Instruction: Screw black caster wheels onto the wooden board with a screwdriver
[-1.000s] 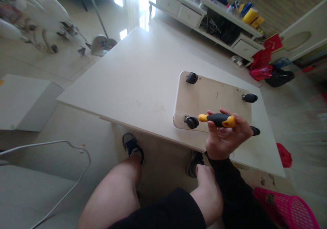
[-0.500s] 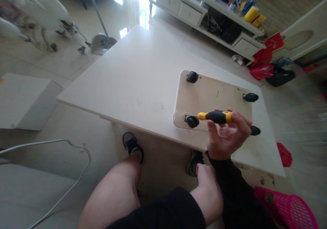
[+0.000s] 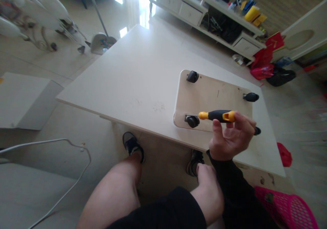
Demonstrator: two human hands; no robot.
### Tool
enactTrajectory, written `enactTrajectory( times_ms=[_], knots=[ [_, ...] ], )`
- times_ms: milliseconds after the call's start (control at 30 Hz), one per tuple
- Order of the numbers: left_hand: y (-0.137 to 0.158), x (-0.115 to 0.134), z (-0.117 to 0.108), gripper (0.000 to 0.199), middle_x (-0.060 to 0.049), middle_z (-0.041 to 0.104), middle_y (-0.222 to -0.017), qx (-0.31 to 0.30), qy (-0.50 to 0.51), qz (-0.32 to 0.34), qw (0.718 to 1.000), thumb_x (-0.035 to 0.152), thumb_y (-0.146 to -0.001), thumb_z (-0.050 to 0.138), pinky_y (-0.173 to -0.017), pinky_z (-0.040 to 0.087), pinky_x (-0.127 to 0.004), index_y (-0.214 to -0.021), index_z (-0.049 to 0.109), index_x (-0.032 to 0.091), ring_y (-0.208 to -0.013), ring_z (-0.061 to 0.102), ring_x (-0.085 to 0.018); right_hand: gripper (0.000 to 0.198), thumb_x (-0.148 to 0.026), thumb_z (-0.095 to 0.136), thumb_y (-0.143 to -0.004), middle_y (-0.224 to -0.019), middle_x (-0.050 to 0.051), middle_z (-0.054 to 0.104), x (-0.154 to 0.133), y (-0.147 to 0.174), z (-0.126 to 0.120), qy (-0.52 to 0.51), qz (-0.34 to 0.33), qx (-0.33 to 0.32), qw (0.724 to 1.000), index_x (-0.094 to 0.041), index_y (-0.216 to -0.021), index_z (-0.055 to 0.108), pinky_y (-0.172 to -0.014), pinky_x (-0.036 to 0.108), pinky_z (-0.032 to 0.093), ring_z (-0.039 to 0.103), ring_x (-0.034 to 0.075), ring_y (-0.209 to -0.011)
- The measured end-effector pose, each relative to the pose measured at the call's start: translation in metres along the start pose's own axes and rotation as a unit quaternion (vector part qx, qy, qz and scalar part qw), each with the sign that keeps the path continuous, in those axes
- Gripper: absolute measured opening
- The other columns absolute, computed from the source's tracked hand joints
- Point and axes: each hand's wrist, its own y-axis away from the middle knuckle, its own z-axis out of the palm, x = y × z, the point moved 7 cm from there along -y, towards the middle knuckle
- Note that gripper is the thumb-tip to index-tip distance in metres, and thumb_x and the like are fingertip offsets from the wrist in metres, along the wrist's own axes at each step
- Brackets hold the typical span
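Note:
My right hand grips a yellow and black screwdriver by the rear of its handle, with the thumb below. The screwdriver lies nearly level and points left. Its short visible shaft meets the mounting plate of the near left black caster; the exact tip contact is too small to make out. This caster is on a pale wooden board, which lies wheels up on the white table. Other casters sit at the far left, far right and near right, the last partly behind my hand. My left hand is out of view.
My legs are below the table's near edge. A pink mesh basket stands at lower right, and a white cable runs at left. Beyond the table are a white cabinet, red bags and a dustpan.
My right hand and the screwdriver handle have shifted slightly right. The thumb has slid back along the handle and the handle has turned. The board and casters stay in place.

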Motion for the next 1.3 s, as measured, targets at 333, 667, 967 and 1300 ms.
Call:
enactTrajectory(
  times_ms=[333, 667, 967, 1300],
  knots=[
    [-0.030, -0.001, 0.004, 0.037, -0.022, 0.082, -0.104, -0.148, -0.005, -0.038, 0.988, 0.018, -0.081, 0.077, -0.082, 0.054, -0.047, -0.117, 0.085, 0.018, -0.099, 0.075, -0.038, 0.063, -0.015, 0.086, -0.077, -0.121, 0.003, 0.062, -0.003, -0.003, 0.002, -0.038, -0.006, 0.011, 0.999, -0.032, -0.135, 0.068, -0.085, 0.039, 0.071, 0.069, 0.019, -0.111],
    [-0.073, -0.111, -0.149, 0.033, -0.024, 0.080, -0.118, -0.098, 0.034, -0.148, 0.984, 0.018, -0.098, 0.059, -0.090, 0.059, -0.041, -0.123, 0.078, 0.011, -0.112, 0.077, -0.036, 0.062, -0.022, 0.092, -0.072, -0.115, 0.002, 0.059, 0.012, -0.008, 0.001, -0.045, -0.005, 0.016, 0.999, -0.032, -0.128, 0.068, -0.083, 0.040, 0.072, 0.067, 0.017, -0.102],
    [-0.087, -0.184, -0.146, 0.039, -0.017, 0.079, -0.114, 0.064, 0.250, -0.251, 0.933, 0.015, -0.098, 0.049, -0.083, 0.052, -0.033, -0.130, 0.070, 0.010, -0.097, 0.070, -0.024, 0.060, -0.025, 0.082, -0.084, -0.125, 0.002, 0.059, 0.022, -0.007, 0.017, -0.086, 0.015, 0.000, 0.996, -0.037, -0.138, 0.059, -0.093, 0.044, 0.069, 0.069, 0.019, -0.114],
    [-0.099, -0.183, -0.122, 0.038, -0.016, 0.080, -0.115, 0.066, 0.447, -0.263, 0.852, 0.001, -0.093, 0.051, -0.079, 0.053, -0.026, -0.122, 0.074, 0.005, -0.090, 0.072, -0.017, 0.055, -0.018, 0.070, -0.092, -0.134, 0.006, 0.068, 0.029, -0.007, 0.011, -0.077, 0.085, -0.032, 0.993, -0.032, -0.143, 0.058, -0.085, 0.038, 0.070, 0.075, 0.024, -0.124]
  ],
)
